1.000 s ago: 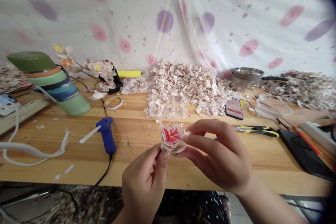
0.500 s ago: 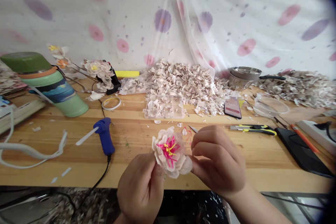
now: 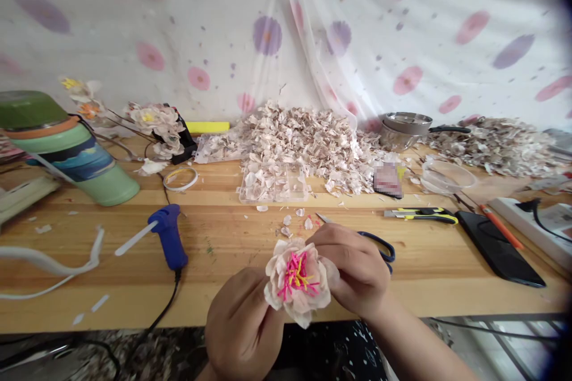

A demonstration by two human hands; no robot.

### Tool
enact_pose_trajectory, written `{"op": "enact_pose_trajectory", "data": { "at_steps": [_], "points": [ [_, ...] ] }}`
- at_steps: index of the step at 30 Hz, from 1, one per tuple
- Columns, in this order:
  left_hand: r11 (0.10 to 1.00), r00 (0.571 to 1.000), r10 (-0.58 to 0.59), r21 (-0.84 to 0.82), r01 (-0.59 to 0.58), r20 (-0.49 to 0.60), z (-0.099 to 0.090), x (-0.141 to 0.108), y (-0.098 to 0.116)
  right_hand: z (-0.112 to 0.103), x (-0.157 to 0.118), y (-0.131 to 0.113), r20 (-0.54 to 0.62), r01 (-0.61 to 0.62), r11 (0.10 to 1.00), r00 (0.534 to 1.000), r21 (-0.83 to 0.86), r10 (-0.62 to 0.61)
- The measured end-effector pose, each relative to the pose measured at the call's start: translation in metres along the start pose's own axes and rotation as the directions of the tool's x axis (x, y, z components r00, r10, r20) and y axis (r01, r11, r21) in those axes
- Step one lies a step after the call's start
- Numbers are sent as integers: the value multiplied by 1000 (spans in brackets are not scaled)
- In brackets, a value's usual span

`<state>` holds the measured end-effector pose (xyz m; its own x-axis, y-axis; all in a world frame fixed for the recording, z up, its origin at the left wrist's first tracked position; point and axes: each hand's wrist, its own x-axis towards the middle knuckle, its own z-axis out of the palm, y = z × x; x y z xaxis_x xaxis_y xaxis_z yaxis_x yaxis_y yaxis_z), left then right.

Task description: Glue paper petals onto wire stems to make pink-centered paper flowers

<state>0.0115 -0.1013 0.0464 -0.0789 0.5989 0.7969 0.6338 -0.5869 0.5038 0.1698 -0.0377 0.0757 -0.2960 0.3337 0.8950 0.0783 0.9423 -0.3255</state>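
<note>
While the left hand [image 3: 245, 324] grips the flower [image 3: 300, 281] from below, the right fingers [image 3: 333, 277] pinch its edge.

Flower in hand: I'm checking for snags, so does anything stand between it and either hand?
Nothing visible does. The left hand holds the flower from below; the right hand meets its petals. The scissors lie beyond the right hand, not between.

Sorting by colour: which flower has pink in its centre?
The flower in the left hand, right hand at its edge: centre pink and yellow. The back-left flowers show yellow or orange centres.
</note>
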Motion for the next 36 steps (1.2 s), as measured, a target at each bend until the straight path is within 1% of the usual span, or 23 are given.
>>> {"op": "enact_pose_trajectory", "data": {
  "at_steps": [2,4,9,15,17,21,26,28,33,36],
  "points": [
    [999,999,38,3,-38,20,-1,-1,-1,2,-3,4,-14,-2,1000,1000,21,2],
    [999,998,52,12,-53,36,-1,-2,-2,2,-5,6,-15,-2,999,1000,39,2],
    [998,996,57,25,-59,66,1,-1,0,1,-6,8,-14,-18,997,1000,81,20],
    [998,996,66,-28,-64,65,4,5,1,0,-5,10,6,8,993,1000,118,-9],
    [995,994,88,-49,-85,59,5,8,0,-1,-5,11,25,13,991,1000,130,-16],
    [985,991,135,-114,-133,14,8,14,-5,-3,-2,12,82,27,991,996,130,-38],
    [982,993,116,-154,-111,27,11,15,-12,-4,0,11,140,40,995,989,88,-52],
    [977,991,131,-171,-124,27,12,16,-13,-4,0,10,163,40,996,985,86,-53],
    [968,982,187,-176,-179,32,10,19,-14,-4,0,12,207,5,992,978,129,-31],
    [971,983,179,-166,-169,44,10,20,-14,-6,2,13,239,-47,983,971,178,4]
  ]
}}
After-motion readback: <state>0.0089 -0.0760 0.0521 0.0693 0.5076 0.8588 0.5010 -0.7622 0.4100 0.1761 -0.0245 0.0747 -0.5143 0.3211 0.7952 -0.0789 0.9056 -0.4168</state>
